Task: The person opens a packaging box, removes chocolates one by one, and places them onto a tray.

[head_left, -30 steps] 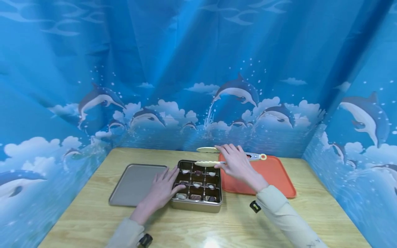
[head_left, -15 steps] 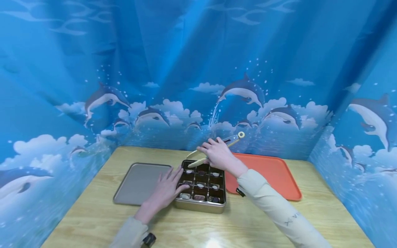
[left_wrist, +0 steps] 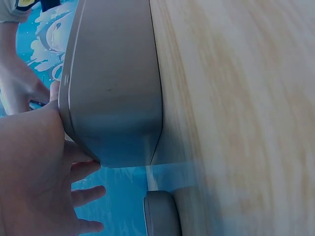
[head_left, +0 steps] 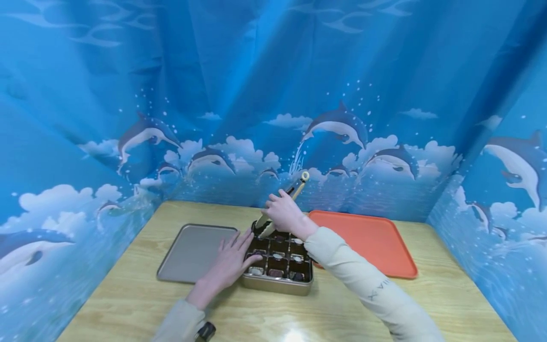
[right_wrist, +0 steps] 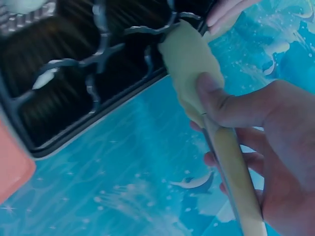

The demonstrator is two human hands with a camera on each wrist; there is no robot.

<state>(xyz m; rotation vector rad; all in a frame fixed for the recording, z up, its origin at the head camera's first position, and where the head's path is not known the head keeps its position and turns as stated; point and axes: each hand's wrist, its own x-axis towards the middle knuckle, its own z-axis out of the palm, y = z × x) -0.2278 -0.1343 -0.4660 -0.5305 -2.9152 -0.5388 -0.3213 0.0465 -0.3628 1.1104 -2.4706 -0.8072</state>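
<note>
A metal tin [head_left: 277, 285] with a dark divided insert stands mid-table, small pieces that look like chocolates [head_left: 277, 274] lying in its compartments. My right hand [head_left: 284, 213] grips a pair of tongs [head_left: 299, 186] with cream-coloured tips and a ring at the end. Those tips reach down into the tin's far left corner compartment; in the right wrist view one cream tip [right_wrist: 192, 64] dips past the rim, and what lies between the tips is hidden. With fingers spread and straight, my left hand [head_left: 231, 261] rests on the tin's left rim.
To the left of the tin lies a grey tray [head_left: 192, 254], partly behind the left hand. An orange tray [head_left: 367, 242] lies on the right, under the right forearm's far side. A blue dolphin-print curtain [head_left: 273, 118] hangs right behind the table.
My right hand has moved left with the tongs, from near the orange tray to the far left compartment. The tongs turned steeper and their tips came closer together. The left hand stays on the tin.
</note>
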